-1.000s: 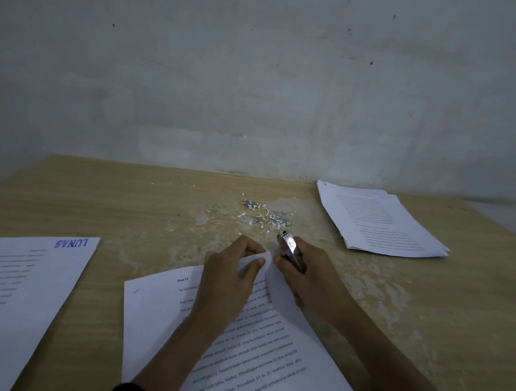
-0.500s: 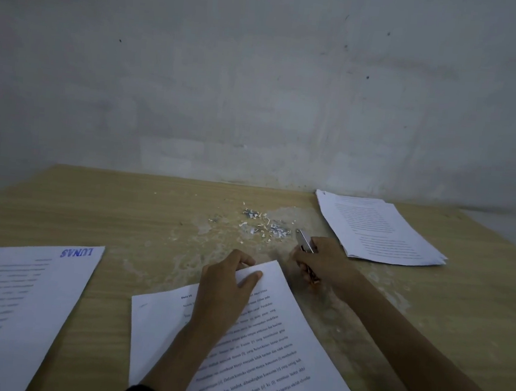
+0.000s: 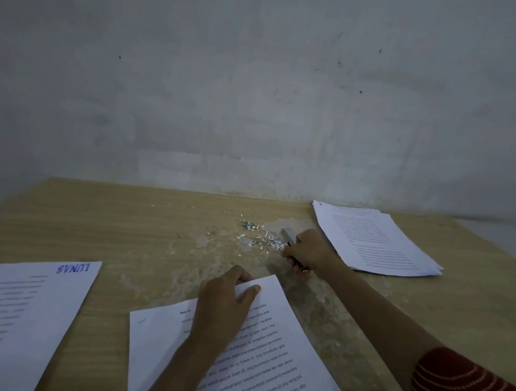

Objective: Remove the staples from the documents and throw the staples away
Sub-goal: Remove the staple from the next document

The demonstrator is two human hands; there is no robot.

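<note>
Wooden tabletop: heap of silvery staples and white paper scraps near far edge, centre, not yet binned. Stack of white printed documents at far right corner, likely done. White printed document at near edge; left hand holds its far corner, thumb on top, fingers curled over. Right hand clamped round small metal staple remover, at heap's right side. Since a second ago: right hand left document corner for heap; lifted corner now flat.

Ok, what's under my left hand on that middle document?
Your left hand covers the far corner of the document, pinching its edge. Printed lines show around it. Any staple or text beneath the hand is hidden.
</note>
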